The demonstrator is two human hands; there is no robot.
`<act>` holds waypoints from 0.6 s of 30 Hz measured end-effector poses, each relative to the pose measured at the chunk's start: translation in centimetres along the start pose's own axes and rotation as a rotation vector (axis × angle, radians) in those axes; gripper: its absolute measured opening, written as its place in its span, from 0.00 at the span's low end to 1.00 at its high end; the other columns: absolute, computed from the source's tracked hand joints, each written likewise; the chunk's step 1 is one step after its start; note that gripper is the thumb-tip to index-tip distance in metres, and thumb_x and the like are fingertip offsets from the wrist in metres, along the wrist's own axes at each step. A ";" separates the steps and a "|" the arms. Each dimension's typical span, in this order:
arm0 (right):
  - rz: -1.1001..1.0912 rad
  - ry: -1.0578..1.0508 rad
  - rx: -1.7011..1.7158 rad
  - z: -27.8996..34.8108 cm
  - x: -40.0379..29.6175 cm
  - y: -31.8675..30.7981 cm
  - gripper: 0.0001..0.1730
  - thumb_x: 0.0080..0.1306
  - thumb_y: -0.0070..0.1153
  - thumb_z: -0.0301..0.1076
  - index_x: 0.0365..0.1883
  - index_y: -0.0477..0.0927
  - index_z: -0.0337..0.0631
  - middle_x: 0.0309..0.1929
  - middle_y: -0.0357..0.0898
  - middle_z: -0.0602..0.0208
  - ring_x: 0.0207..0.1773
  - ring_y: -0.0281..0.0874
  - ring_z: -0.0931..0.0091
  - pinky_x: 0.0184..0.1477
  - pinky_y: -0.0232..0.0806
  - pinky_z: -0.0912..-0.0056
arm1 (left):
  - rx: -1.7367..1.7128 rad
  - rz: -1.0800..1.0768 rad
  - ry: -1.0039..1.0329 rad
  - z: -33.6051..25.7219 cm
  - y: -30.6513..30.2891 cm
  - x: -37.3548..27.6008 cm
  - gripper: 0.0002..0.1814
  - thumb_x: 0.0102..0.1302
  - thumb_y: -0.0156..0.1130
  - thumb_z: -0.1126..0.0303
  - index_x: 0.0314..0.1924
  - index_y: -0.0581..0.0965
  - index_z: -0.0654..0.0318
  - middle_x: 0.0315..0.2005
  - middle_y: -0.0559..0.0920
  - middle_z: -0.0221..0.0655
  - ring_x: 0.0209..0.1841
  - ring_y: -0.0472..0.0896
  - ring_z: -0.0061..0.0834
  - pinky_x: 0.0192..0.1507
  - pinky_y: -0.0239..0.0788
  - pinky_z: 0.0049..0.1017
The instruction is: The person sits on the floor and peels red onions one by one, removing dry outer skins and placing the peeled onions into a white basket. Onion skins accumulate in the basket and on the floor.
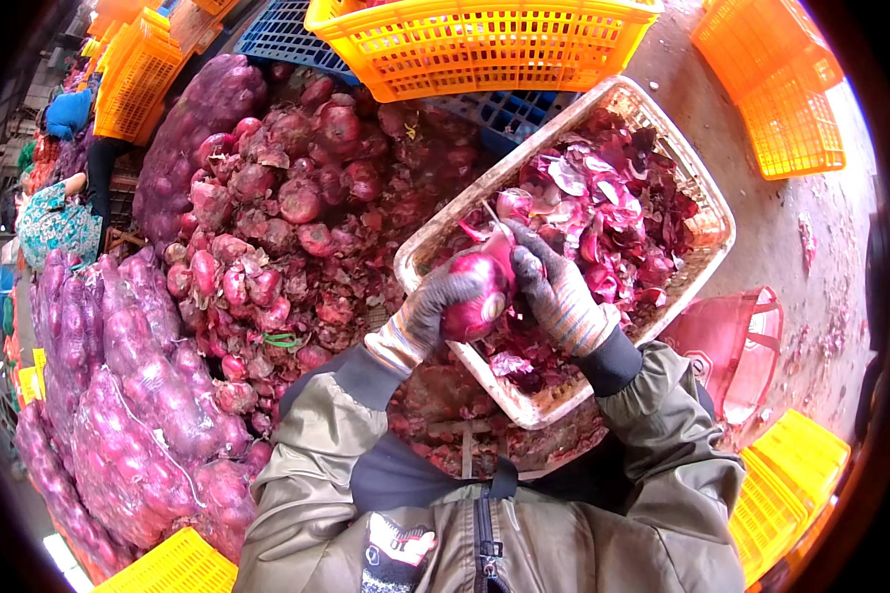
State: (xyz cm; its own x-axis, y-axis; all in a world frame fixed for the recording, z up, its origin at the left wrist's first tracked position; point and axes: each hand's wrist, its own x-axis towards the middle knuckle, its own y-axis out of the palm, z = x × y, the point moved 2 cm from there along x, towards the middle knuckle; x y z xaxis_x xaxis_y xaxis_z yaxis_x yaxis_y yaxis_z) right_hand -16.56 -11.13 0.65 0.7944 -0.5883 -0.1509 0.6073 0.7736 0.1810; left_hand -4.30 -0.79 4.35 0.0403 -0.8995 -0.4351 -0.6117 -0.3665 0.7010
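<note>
A peeled-looking, shiny red onion (478, 295) rests in my left hand (430, 304), which wears a striped knit glove with dark grey fingers. My right hand (556, 289), gloved alike, has its thumb and fingers closed on a strip of red onion skin (501, 256) at the onion's far side; a thin pale piece sticks up there, and I cannot tell whether it is a blade or a stem. Both hands are over a dirty white plastic crate (701, 174) that holds loose red and purple onion skins (601, 200).
Left of the crate lies a big heap of unpeeled red onions (300, 200), with full mesh sacks (141, 415) beside it. A yellow crate (489, 55) stands beyond, on blue plastic pallets (289, 37). Right are a red bag (734, 348) and more crates (793, 118). A person (63, 222) is far left.
</note>
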 end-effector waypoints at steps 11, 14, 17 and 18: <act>-0.039 0.042 -0.448 1.6 0.4 -1.1 0.20 0.70 0.46 0.41 0.57 0.71 0.43 0.28 0.79 0.56 0.31 0.79 0.63 0.34 0.69 0.64 | 0.210 -0.172 -0.045 1.7 -1.0 1.5 0.34 0.56 0.68 0.56 0.59 0.68 0.59 0.48 0.78 0.32 0.49 0.79 0.30 0.50 0.75 0.34; -0.029 0.049 -0.505 0.7 0.2 -1.4 0.20 0.70 0.46 0.43 0.58 0.70 0.45 0.27 0.78 0.50 0.32 0.79 0.55 0.32 0.68 0.58 | 0.158 -0.180 -0.087 2.1 -1.4 1.6 0.31 0.54 0.69 0.61 0.57 0.71 0.60 0.46 0.79 0.29 0.48 0.79 0.27 0.49 0.74 0.30; -0.075 -0.046 -0.781 -2.0 0.1 -3.3 0.25 0.70 0.43 0.47 0.61 0.66 0.44 0.25 0.78 0.48 0.29 0.78 0.53 0.31 0.68 0.54 | 0.302 -0.190 0.069 2.5 -2.4 2.4 0.31 0.50 0.72 0.65 0.54 0.73 0.61 0.45 0.79 0.30 0.46 0.79 0.25 0.48 0.75 0.29; -0.085 -0.078 -0.897 -2.3 0.0 -4.0 0.26 0.70 0.43 0.48 0.62 0.65 0.43 0.24 0.78 0.48 0.28 0.77 0.52 0.31 0.68 0.53 | 0.429 -0.230 0.107 2.0 -2.1 2.4 0.31 0.48 0.73 0.65 0.54 0.73 0.62 0.45 0.79 0.31 0.46 0.79 0.25 0.48 0.74 0.29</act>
State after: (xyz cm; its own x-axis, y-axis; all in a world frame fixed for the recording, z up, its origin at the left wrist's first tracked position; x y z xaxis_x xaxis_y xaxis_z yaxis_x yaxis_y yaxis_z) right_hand -19.02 -13.69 -2.28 0.7654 -0.6410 -0.0567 0.4542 0.6006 -0.6580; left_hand -4.51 -1.72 0.69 0.2796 -0.8346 -0.4746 -0.8465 -0.4475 0.2882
